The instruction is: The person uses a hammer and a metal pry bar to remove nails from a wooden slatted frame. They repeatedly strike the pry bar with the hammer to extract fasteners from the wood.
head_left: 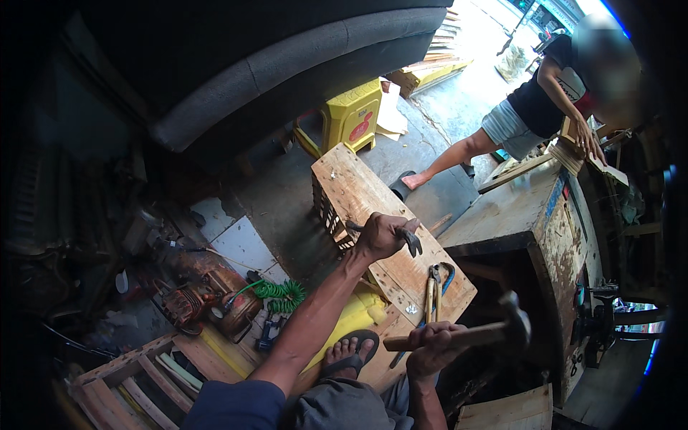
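My left hand (384,236) is closed around a short dark pry bar, its curved claw end (413,242) sticking out past the knuckles. It is over a wooden board (380,193) laid like a bench top. Lower right, my right hand (434,348) grips the wooden handle of a hammer (476,335); the metal head points right, slightly blurred. Between the hands, pincers with yellowish handles (433,290) lie on the board. A blue curved tool (449,276) rests beside them, partly covered.
A worn wooden workbench (512,208) stands right, with a person (534,100) handling wood pieces behind it. A yellow stool (351,115) and a large dark padded piece (287,68) are beyond the board. Left are a compressor (186,301), a coiled green hose (281,292) and a slatted wooden frame (147,380).
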Tool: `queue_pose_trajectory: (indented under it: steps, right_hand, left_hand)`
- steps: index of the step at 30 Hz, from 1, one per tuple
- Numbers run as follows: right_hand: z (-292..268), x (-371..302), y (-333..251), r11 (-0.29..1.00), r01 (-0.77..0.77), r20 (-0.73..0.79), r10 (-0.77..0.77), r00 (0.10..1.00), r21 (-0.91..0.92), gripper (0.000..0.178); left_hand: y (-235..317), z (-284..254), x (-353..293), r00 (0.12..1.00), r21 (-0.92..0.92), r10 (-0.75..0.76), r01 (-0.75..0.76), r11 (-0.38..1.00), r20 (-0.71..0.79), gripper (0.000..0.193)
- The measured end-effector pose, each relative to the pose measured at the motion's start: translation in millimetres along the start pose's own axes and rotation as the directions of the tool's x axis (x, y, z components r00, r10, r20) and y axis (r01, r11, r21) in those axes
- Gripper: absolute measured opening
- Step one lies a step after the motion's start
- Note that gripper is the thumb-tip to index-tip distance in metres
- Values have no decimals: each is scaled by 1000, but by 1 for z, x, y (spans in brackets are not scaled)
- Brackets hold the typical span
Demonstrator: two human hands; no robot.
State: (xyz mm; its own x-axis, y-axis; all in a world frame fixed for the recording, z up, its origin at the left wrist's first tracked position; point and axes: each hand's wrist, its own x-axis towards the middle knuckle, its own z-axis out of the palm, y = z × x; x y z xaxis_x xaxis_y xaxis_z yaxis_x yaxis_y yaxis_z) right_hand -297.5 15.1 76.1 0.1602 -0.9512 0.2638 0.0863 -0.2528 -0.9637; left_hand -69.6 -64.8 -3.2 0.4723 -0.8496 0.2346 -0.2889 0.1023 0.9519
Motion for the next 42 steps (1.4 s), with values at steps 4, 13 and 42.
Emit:
queue_pose_trajectory:
  steps: [4,13,42]
  right_hand:
    - [-14,28,-24,798,-106,275,325,905,-594,23]
    - [-25,27,-18,731,-255,194,468,862,-633,22]
    - [-47,14,1,864,-10,183,119,976,-504,22]
  left_hand:
    - [-7,-6,7,999,-20,35,-36,999,-18,48]
    - [-7,-3,-4,998,63,8,-12,998,64,48]
    - [-8,16,-16,988,205,151,-154,967,30,47]
